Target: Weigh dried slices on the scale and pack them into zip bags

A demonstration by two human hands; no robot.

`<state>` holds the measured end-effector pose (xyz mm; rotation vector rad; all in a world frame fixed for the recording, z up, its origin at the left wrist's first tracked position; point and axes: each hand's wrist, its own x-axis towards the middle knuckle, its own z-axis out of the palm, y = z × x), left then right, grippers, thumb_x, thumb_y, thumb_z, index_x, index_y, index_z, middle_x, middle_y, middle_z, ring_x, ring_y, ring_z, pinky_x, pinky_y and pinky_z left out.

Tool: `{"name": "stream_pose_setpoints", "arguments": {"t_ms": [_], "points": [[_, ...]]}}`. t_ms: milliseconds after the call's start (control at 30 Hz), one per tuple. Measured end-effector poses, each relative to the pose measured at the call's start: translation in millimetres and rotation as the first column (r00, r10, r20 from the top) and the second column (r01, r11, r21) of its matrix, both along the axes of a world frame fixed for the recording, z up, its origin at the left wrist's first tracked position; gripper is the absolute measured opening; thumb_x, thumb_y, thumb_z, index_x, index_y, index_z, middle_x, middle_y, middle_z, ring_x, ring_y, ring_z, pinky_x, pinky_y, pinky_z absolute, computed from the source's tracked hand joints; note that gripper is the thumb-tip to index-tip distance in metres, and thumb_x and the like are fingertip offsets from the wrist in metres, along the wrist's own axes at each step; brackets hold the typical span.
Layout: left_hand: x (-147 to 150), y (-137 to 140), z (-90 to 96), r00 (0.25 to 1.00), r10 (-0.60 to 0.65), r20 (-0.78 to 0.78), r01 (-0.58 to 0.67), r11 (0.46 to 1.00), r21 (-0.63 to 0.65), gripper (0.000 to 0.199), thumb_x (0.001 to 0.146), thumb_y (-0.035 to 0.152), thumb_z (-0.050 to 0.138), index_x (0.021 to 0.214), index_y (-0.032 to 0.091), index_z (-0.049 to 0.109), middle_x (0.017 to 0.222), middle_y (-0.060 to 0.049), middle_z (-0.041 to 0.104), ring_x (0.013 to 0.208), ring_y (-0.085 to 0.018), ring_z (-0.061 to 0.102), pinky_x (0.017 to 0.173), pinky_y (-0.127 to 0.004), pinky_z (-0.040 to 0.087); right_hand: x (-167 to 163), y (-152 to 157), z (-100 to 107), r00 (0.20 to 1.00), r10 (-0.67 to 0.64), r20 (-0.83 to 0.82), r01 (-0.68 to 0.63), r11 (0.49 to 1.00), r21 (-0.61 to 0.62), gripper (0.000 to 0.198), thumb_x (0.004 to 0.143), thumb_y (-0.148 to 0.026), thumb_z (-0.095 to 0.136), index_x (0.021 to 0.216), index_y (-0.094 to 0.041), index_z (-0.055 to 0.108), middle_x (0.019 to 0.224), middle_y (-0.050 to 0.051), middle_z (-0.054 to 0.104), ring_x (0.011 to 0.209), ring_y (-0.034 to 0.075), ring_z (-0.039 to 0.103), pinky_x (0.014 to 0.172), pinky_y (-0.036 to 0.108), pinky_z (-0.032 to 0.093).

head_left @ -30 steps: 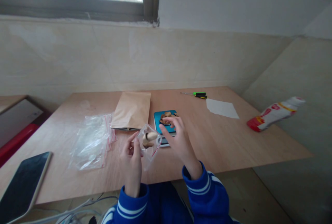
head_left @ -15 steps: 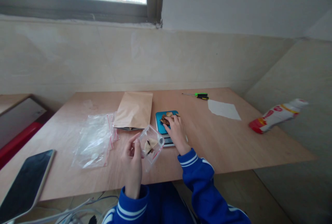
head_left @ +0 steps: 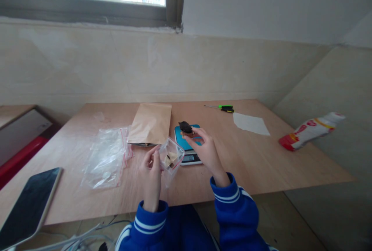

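Note:
My left hand pinches the edge of a clear zip-lock bag, whose mouth gapes towards the scale. Inside the bag lie a few pale and dark dried pieces. Between the fingers of my right hand are dried pieces, dark on top and brown beneath, raised above the blue plate of a small digital scale. The scale's display is lit but too small to read. What lies on the plate behind my right fingers is mostly hidden.
A brown paper pouch lies behind the bag. Flat plastic bags and a phone are on the left. Towards the right are a green-and-black screwdriver, white paper and a red-and-white bottle.
My right hand has lifted dried pieces off the scale plate and drawn back slightly to the right. The zip-lock bag, still in my left hand, has shifted a little.

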<state>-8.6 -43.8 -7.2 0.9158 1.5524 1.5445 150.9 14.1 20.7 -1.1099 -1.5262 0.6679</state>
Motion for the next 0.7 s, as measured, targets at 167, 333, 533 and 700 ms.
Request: {"name": "stream_pose_setpoints", "arguments": {"t_ms": [167, 333, 533, 700], "points": [[1.6, 2.5, 4.4, 1.000, 0.016, 0.021, -0.016, 1.000, 0.024, 0.044, 0.079, 0.049, 0.058, 0.105, 0.015, 0.068, 0.080, -0.004, 0.067, 0.051, -0.009, 0.049, 0.043, -0.019, 0.039, -6.1, -23.7, 29.7, 0.946, 0.237, 0.222, -0.257, 0.964, 0.068, 0.024, 0.085, -0.024, 0.060, 0.108, -0.028, 0.067, 0.105, 0.004, 0.066, 0.099, 0.018, 0.062, 0.091, 0.036, 0.051], [0.6, 1.6, 6.0, 0.998, 0.038, 0.058, -0.040, 0.998, 0.048, 0.041, 0.078, 0.047, 0.059, 0.101, 0.014, 0.068, 0.080, -0.004, 0.066, 0.054, -0.009, 0.051, 0.045, -0.018, 0.040, -4.5, -17.6, 22.6, 0.944, 0.191, 0.268, -0.215, 0.975, 0.062, 0.027, 0.088, -0.020, 0.054, 0.111, -0.027, 0.065, 0.106, 0.004, 0.065, 0.100, 0.017, 0.061, 0.090, 0.035, 0.050], [-1.8, 3.1, 0.9, 0.996, 0.037, 0.079, -0.043, 0.996, 0.079, 0.037, 0.079, 0.045, 0.059, 0.098, 0.014, 0.068, 0.059, 0.003, 0.056, 0.045, -0.007, 0.043, 0.040, -0.019, 0.033, 15.1, 28.3, -24.9, 0.937, -0.059, 0.344, 0.034, 0.996, 0.078, 0.028, 0.090, -0.021, 0.044, 0.108, -0.022, 0.065, 0.108, 0.009, 0.062, 0.103, 0.021, 0.058, 0.088, 0.037, 0.049], [-2.3, 0.9, 1.6, 0.994, 0.038, 0.105, -0.048, 0.994, 0.097, 0.035, 0.079, 0.044, 0.058, 0.097, 0.016, 0.069, 0.063, 0.002, 0.057, 0.047, -0.007, 0.043, 0.041, -0.019, 0.033, 30.7, 61.2, -54.8, 0.755, -0.209, 0.621, 0.190, 0.977, 0.097, 0.038, 0.083, -0.020, 0.057, 0.120, -0.017, 0.060, 0.124, 0.016, 0.055, 0.118, 0.030, 0.048, 0.097, 0.048, 0.041]]}}
